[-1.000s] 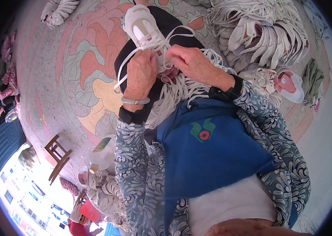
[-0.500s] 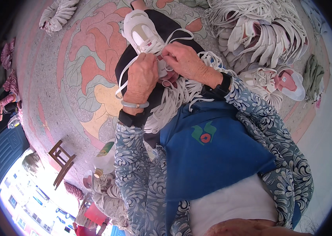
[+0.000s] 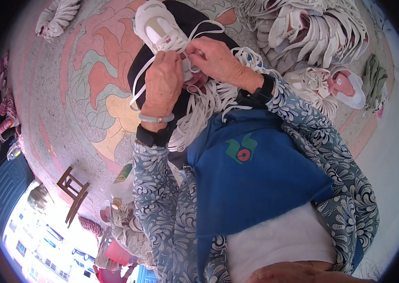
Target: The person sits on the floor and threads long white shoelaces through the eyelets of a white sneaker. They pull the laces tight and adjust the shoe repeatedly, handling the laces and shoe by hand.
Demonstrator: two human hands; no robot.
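The left hand and right hand pinch flat white laces of the white-beige sneaker, at the black-trousered lap's far edge.

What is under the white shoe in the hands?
Black fabric, apparently a trouser leg, shows around the white shoe and likely runs beneath. The shoe's underside and whatever it presses on are covered; the left hand and right hand hide part of the shoe.
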